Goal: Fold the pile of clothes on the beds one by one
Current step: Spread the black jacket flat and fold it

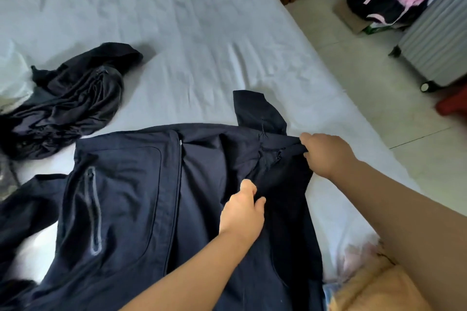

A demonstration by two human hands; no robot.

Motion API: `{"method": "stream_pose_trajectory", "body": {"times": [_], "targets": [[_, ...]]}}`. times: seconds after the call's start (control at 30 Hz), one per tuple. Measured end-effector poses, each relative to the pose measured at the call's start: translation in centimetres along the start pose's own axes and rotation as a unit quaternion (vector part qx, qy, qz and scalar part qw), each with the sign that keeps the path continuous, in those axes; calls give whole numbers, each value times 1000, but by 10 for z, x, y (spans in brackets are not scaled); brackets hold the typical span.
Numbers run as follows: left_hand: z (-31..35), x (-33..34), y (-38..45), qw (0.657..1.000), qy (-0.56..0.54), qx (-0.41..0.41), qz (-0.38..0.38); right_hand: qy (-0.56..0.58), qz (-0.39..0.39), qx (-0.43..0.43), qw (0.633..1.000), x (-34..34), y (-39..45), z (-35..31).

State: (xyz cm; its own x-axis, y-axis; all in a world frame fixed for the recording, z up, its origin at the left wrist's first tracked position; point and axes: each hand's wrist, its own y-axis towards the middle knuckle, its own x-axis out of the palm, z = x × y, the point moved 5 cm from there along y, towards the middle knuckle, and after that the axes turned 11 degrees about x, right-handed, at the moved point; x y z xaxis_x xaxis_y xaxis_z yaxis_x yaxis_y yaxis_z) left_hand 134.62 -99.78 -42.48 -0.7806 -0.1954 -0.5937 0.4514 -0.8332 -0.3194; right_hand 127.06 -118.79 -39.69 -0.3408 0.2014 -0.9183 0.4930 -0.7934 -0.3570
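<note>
A navy jacket (141, 199) lies spread across the lower centre of the frame on the bed (202, 33), its zip pocket toward the lower left. The left hand (242, 214), at centre bottom, has its grip clamped on a fold of the jacket's fabric. The right hand (326, 154), right of centre, grips the jacket's edge near the collar. A crumpled dark garment (68, 101) sits at the left, apart from the jacket. A grey suitcase (439, 40) stands on the floor at the upper right.
</note>
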Motion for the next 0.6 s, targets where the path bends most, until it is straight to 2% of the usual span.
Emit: {"method": "stream_pose_trajectory", "body": {"times": [0.1, 0.17, 0.27, 0.37, 0.47, 0.6], "targets": [[-6, -27, -10, 998, 23, 24, 55, 4, 113, -28, 993, -31, -7, -26], [-15, -46, -18, 993, 58, 45, 92, 20, 161, -39, 986, -45, -10, -49], [-41, -78, -32, 984, 85, 45, 151, 53, 205, -73, 975, -59, -13, -95], [-72, -104, -42, 977, 91, 1, 191, 67, 218, -99, 969, -61, -12, -142], [-104, -115, -44, 976, 89, -49, 192, 64, 182, -103, 976, -50, -10, -180], [-146, -105, -40, 981, 105, -108, 121, 0, 41, -89, 995, -4, -7, -202]]}}
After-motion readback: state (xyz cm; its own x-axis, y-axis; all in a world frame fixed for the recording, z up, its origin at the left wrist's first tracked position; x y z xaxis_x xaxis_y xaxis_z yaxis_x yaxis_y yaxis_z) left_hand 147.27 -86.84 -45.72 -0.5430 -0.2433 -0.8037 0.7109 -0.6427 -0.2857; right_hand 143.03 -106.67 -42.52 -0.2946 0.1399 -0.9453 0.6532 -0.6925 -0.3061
